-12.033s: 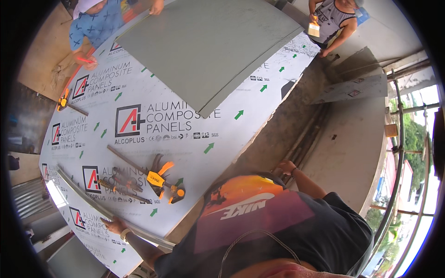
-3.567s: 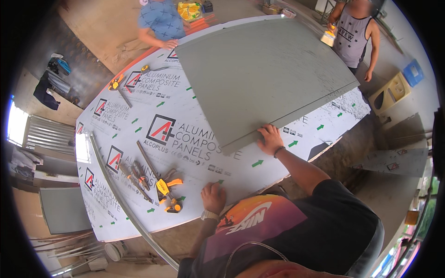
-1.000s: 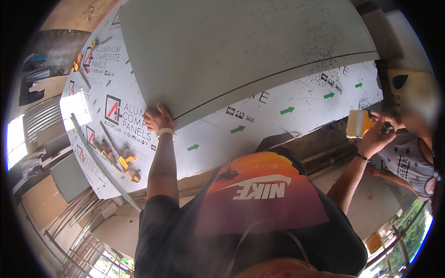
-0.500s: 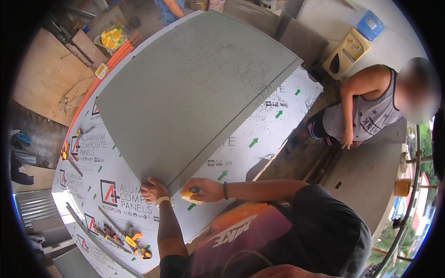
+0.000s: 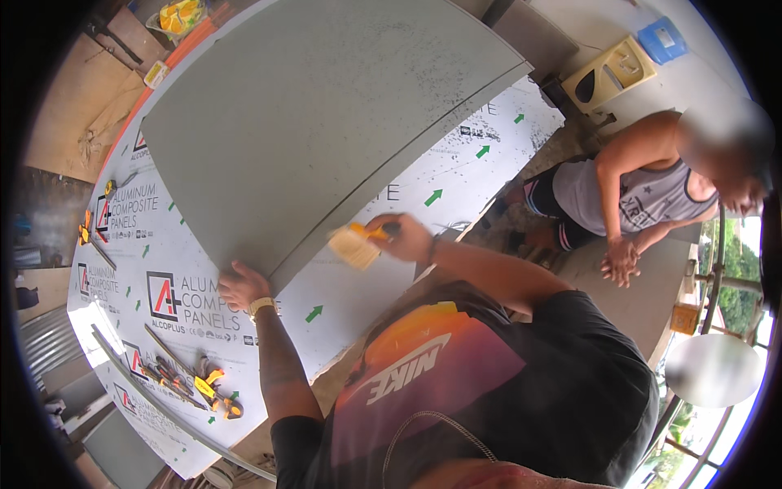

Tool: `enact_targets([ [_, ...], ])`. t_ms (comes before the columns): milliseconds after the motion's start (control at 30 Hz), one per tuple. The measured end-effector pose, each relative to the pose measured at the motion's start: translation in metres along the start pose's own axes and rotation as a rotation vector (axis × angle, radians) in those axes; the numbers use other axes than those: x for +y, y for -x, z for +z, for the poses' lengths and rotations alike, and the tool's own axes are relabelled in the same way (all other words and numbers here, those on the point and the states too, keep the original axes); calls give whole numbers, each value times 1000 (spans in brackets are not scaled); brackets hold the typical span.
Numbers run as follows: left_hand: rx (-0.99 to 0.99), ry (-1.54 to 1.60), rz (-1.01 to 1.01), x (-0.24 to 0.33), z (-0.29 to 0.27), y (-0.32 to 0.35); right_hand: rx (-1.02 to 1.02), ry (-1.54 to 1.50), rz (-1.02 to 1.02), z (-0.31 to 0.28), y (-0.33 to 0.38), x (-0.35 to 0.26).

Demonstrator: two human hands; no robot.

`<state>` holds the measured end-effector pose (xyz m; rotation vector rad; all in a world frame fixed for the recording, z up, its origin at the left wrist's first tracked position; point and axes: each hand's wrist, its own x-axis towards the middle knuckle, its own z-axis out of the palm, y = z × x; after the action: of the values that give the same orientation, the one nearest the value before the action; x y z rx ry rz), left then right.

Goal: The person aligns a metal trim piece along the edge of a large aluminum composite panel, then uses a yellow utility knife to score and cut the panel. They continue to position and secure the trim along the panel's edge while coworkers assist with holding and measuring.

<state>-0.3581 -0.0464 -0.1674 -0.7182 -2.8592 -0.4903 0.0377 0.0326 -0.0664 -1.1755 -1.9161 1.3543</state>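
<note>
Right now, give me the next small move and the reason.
Probably sweep the brush over the dark specks on the gray panel: the right hand grips the brush near the panel's edge, and the left hand rests at its near corner.

The grey panel (image 5: 326, 130) is speckled black, the white sheet (image 5: 346, 285) patterned with green arrows (image 5: 314, 314), the brush (image 5: 355, 245) coloured cream-and-yellow.

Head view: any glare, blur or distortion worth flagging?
Head view: fisheye bows the edges of the printed white panel, and corners fall black. Head view: glare whitens a patch by that panel's left edge; the outdoors at right partly washes out. Head view: the co-worker's head is partly blurred, the paintbrush fairly clear.
</note>
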Motion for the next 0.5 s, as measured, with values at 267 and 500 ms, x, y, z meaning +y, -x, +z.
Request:
enact_targets([
  [267,39,-127,-45,10,4,-1,395,445,-35,-322,-39,166],
  [500,69,-237,-109,-2,17,-12,1041,1035,359,-622,-72,220],
])
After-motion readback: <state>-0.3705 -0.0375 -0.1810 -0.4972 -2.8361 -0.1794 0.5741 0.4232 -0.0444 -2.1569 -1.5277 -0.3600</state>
